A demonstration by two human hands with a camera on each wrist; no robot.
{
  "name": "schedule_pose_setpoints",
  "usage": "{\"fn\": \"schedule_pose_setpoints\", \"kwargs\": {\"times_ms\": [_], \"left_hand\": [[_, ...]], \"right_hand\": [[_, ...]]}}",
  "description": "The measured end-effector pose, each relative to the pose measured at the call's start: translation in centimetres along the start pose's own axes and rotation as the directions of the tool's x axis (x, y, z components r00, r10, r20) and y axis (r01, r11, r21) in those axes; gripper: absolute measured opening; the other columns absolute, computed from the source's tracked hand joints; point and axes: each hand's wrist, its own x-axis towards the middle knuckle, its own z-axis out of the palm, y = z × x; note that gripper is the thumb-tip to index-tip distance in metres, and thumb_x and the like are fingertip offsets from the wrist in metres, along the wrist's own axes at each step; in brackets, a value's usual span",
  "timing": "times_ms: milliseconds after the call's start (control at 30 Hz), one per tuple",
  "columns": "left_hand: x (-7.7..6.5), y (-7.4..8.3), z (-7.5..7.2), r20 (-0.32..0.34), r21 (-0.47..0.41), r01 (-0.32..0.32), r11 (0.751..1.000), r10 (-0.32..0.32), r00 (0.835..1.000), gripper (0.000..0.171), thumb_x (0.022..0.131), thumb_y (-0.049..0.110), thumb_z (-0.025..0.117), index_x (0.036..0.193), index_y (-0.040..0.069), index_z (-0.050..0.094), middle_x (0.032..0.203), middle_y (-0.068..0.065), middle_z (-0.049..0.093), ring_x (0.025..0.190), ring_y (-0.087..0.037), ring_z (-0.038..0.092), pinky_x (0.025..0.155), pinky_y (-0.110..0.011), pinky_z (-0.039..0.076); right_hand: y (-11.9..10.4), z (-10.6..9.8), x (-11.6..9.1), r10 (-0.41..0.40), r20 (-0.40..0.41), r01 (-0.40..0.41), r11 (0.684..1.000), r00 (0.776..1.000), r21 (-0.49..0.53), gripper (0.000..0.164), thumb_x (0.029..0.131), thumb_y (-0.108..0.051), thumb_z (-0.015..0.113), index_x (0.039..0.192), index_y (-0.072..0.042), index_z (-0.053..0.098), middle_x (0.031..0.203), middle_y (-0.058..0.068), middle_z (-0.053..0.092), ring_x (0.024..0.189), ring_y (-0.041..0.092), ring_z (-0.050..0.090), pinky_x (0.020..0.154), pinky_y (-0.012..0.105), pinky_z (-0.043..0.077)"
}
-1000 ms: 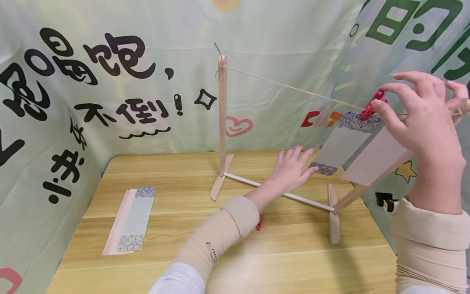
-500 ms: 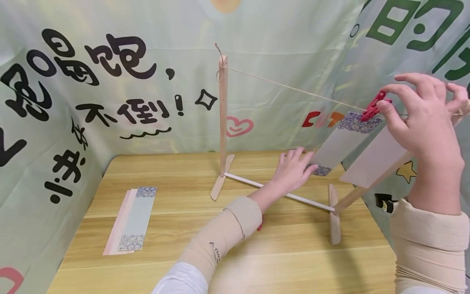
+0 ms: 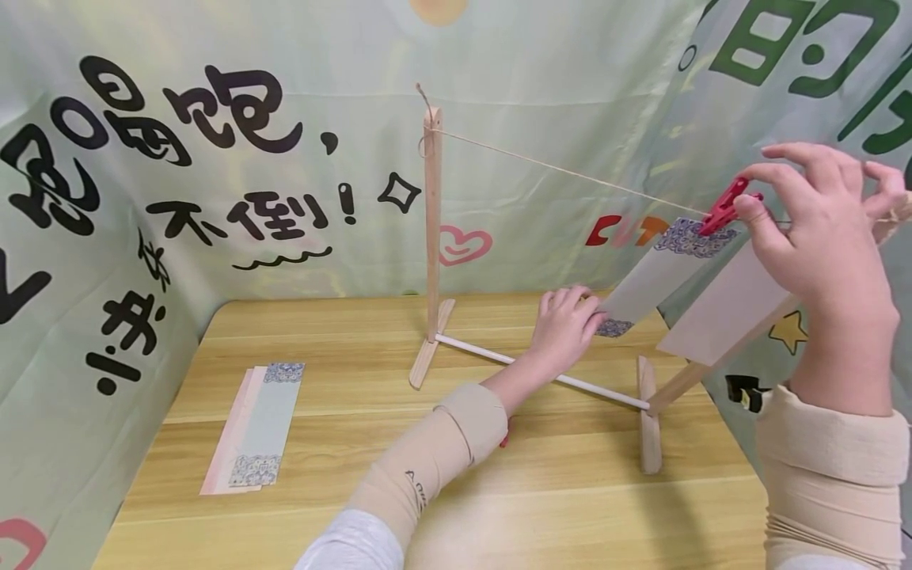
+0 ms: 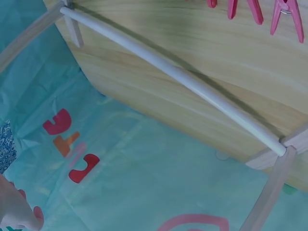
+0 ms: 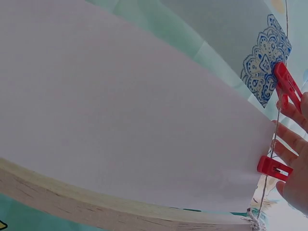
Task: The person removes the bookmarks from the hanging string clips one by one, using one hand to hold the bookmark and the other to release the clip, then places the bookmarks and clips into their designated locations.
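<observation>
My right hand pinches a red clothespin between thumb and forefinger. The clothespin sits on the string at the top of a pale paper strip with blue patterned ends. At the strip's lower end, my left hand has its fingers drawn in and pinches the side edge; the exact contact is small in view. Beside it hangs a plain pale strip, with another red clothespin at its top in the right wrist view. That view also shows the pinched clothespin on the patterned corner.
The string's wooden stand has a left post, a right post and a white bottom rod. Spare paper strips lie at the table's left. Pink clothespins lie on the table, mostly hidden behind my left arm in the head view.
My left hand's spread fingers have drawn together at the patterned strip's lower edge. The strip's lower end has shifted slightly left. My right hand stays at the clothespin, which has tilted a little.
</observation>
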Motion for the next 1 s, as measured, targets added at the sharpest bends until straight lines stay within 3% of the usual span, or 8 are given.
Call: {"fn": "schedule_pose_setpoints", "kwargs": {"times_ms": [400, 633, 867, 1000], "left_hand": [[-0.2, -0.2, 0.2, -0.12, -0.129, 0.013, 0.992, -0.029, 0.992, 0.019, 0.089, 0.036, 0.056, 0.096, 0.022, 0.067, 0.111, 0.007, 0.056, 0.106, -0.009, 0.045, 0.096, -0.027, 0.028], [-0.3, -0.3, 0.2, -0.116, -0.201, 0.041, 0.979, -0.066, 0.991, 0.018, 0.088, 0.034, 0.057, 0.096, 0.021, 0.068, 0.11, 0.005, 0.056, 0.105, -0.01, 0.045, 0.098, -0.03, 0.027], [-0.2, -0.4, 0.1, -0.123, -0.233, 0.064, 0.97, -0.095, 0.988, 0.019, 0.087, 0.035, 0.057, 0.095, 0.022, 0.068, 0.109, 0.007, 0.056, 0.102, -0.008, 0.046, 0.098, -0.03, 0.026], [-0.2, -0.6, 0.0, -0.12, -0.248, 0.077, 0.966, -0.11, 0.987, 0.018, 0.087, 0.035, 0.058, 0.093, 0.021, 0.068, 0.109, 0.006, 0.056, 0.103, -0.009, 0.046, 0.099, -0.031, 0.027]], "right_hand": [[-0.2, 0.0, 0.0, 0.008, -0.001, -0.008, 1.0, 1.0, 0.03, 0.032, 0.096, -0.022, 0.04, 0.114, 0.002, 0.052, 0.144, 0.013, 0.029, 0.135, 0.03, 0.015, 0.103, 0.044, -0.012], [-0.5, 0.2, -0.1, -0.003, -0.029, 0.003, 1.0, 1.0, 0.03, 0.028, 0.095, -0.018, 0.046, 0.112, 0.003, 0.052, 0.142, 0.013, 0.033, 0.134, 0.03, 0.017, 0.102, 0.044, -0.013], [-1.0, 0.7, -0.1, -0.004, -0.167, 0.015, 0.998, 0.986, 0.067, 0.027, 0.093, -0.017, 0.049, 0.105, 0.006, 0.054, 0.134, 0.014, 0.042, 0.13, 0.027, 0.024, 0.103, 0.041, -0.009], [-1.0, 1.1, 0.0, 0.004, -0.308, 0.025, 0.996, 0.951, 0.09, 0.035, 0.093, -0.024, 0.047, 0.105, 0.008, 0.055, 0.127, 0.016, 0.047, 0.127, 0.026, 0.03, 0.103, 0.04, -0.005]]}}
